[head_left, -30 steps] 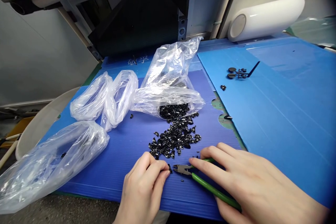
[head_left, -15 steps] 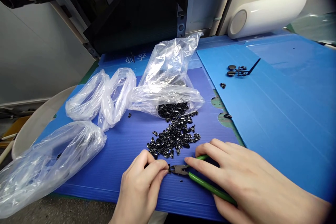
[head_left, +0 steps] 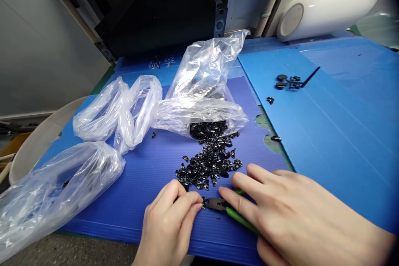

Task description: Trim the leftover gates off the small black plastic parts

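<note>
My right hand (head_left: pixel 289 212) grips green-handled cutting pliers (head_left: pixel 232 213), whose jaws point left at my left fingertips. My left hand (head_left: pixel 170 224) pinches a small black part (head_left: pixel 203 204) right at the plier jaws. Just beyond both hands lies a pile of small glossy black parts (head_left: pixel 210 164) on the dark blue corrugated sheet (head_left: pixel 149 174). The pile spills from the mouth of a clear plastic bag (head_left: pixel 202 91).
Three more clear bags (head_left: pixel 59 187) lie to the left. A lighter blue sheet (head_left: pixel 336 124) on the right carries a black sprue with round pieces (head_left: pixel 288 82) and stray parts. A white roll (head_left: pixel 327 8) and a dark machine opening (head_left: pixel 165 8) stand behind.
The view has shifted slightly. My hands have stayed together at the plier jaws, with the right hand closing a little more over the handles.
</note>
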### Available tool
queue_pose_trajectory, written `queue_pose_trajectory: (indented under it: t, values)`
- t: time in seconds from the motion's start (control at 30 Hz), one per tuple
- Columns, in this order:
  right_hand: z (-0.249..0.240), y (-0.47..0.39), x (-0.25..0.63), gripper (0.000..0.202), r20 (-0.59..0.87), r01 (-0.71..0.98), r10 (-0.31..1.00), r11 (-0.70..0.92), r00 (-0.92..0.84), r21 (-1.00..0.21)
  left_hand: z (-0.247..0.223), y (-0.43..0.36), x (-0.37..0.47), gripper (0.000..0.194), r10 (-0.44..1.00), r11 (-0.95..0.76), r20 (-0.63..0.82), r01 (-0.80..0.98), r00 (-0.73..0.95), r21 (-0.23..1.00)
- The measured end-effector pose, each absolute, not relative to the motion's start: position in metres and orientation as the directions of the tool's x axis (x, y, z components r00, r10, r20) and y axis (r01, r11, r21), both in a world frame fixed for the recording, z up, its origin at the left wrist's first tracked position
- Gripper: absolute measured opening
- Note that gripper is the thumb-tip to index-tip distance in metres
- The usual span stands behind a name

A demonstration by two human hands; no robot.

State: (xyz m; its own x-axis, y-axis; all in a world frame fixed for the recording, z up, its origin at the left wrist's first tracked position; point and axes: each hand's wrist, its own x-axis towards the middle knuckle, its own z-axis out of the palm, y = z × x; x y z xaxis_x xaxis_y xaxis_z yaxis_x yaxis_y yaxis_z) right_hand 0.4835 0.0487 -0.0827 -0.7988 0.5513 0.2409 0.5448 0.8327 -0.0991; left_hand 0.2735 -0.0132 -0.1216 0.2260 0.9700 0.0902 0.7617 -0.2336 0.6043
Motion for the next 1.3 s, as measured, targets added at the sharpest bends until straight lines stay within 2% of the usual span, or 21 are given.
queue_pose_trajectory:
  t: [0.2,0.33,0.47,0.6,0.67,0.73,0.83,0.93,1.1,1.2,1.3]
  values:
    - [-0.072,0.049,0.477,0.04,0.19,0.551,0.552,0.832,-0.812,-0.065,-0.122,-0.017,0.28,0.023,0.969,-0.247,0.157,0.771,0.191,0.587]
    - [-0.068,0.05,0.471,0.035,0.165,0.553,0.552,0.832,-0.817,-0.049,-0.123,-0.016,0.282,0.013,0.955,-0.293,0.205,0.795,0.215,0.531]
    - [-0.066,0.047,0.466,0.03,0.048,0.512,0.512,0.859,-0.857,-0.029,-0.125,-0.017,0.284,0.011,0.953,-0.292,0.227,0.813,0.202,0.504]
    - [-0.064,0.043,0.467,0.037,-0.127,0.51,0.505,0.86,-0.854,-0.009,-0.127,-0.021,0.288,0.013,0.961,-0.248,0.237,0.831,0.145,0.498]
    - [-0.062,0.042,0.471,0.039,-0.165,0.537,0.525,0.842,-0.835,-0.041,-0.129,-0.022,0.289,0.013,0.97,-0.209,0.219,0.823,0.106,0.529]
    - [-0.06,0.042,0.479,0.039,-0.2,0.591,0.562,0.794,-0.802,-0.141,-0.129,-0.022,0.289,0.012,0.977,-0.178,0.196,0.813,0.08,0.554]
    - [-0.06,0.04,0.497,0.039,-0.148,0.669,0.656,0.698,-0.74,-0.255,-0.126,-0.021,0.289,0.01,0.986,-0.151,0.144,0.826,0.085,0.544]
    - [-0.065,0.039,0.513,0.044,0.014,0.689,0.707,0.692,-0.707,-0.215,-0.122,-0.019,0.289,0.007,0.997,-0.073,0.061,0.843,0.047,0.532]
    - [-0.074,0.04,0.522,0.048,0.053,0.709,0.728,0.679,-0.683,-0.192,-0.114,-0.011,0.281,0.008,0.995,-0.018,-0.068,0.795,0.074,0.607]
    - [-0.079,0.039,0.523,0.046,0.028,0.72,0.743,0.656,-0.668,-0.228,-0.105,-0.006,0.275,0.016,0.984,0.111,-0.174,0.673,0.026,0.732]
    - [-0.082,0.036,0.524,0.052,0.062,0.713,0.745,0.656,-0.664,-0.247,-0.094,-0.002,0.274,0.026,0.934,0.312,-0.357,0.429,0.027,0.848]
